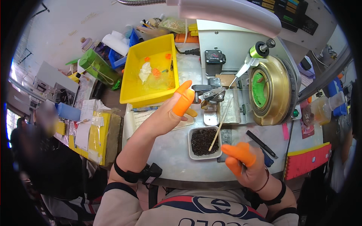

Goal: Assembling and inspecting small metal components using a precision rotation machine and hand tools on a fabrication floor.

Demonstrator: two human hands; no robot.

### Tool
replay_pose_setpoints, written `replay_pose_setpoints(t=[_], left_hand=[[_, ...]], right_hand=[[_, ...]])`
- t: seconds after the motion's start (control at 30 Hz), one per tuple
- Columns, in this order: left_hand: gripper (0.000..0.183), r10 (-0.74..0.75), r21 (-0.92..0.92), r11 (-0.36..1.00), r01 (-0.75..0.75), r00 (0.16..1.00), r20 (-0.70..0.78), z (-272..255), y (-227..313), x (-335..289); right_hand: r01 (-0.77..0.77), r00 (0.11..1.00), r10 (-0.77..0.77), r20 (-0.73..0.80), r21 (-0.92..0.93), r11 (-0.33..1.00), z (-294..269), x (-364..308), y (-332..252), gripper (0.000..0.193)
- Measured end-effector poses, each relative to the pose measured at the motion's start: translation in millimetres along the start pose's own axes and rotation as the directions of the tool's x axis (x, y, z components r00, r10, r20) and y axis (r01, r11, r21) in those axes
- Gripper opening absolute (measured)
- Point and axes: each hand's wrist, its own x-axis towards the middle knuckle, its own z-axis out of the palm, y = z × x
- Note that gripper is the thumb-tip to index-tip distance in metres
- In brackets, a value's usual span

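Observation:
Orange finger cots cover several fingertips of both my hands. My left hand (177, 107) reaches up to the bench machine, its fingers closed at the left end of a small metal clamp (213, 93); part of the grip is hidden. My right hand (247, 165) hovers over the near bench, right of a white dish (191, 150), with thumb and fingers stretched out and apart. Tangled dark wire-like bits (203, 142) fill the dish. A thin wooden stick (215, 138) leans from the dish toward the clamp. Behind the clamp, a white pointed arm (245, 67) ends close to its jaws.
A large brass-coloured wheel (269, 101) with a green centre stands right of the clamp. A yellow tray (130, 88) holds scraps at the left. A black pen-like tool (262, 144) and red box (307, 162) lie right. A pale lamp (230, 17) hangs above. Another person (49, 150) sits left.

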Motion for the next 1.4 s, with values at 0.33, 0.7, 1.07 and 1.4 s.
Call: replay_pose_setpoints(t=[0.33, 0.7, 1.07, 1.4], left_hand=[[0.078, -0.071, -0.387, 0.916, 0.104, 0.993, 0.099, 20, -11, 22], [0.034, 0.496, 0.384, 0.840, -0.382, 0.828, -0.262, 16, 27, 19], [0.018, 0.733, 0.412, 0.651, -0.638, 0.669, -0.122, 30, 45, 19], [0.028, 0.834, 0.396, 0.502, -0.769, 0.552, 0.016, 53, 25, -9]], right_hand=[[-0.111, 0.779, 0.505, -0.372, 0.710, 0.695, 31, 66, 25, 0.028], [-0.143, 0.775, 0.508, -0.376, 0.680, 0.720, 30, 76, 29, 0.016], [-0.165, 0.789, 0.534, -0.303, 0.733, 0.660, 26, 63, 18, 0.018], [-0.283, 0.816, 0.575, -0.059, 0.827, 0.486, 9, 9, -1, 0.011]])
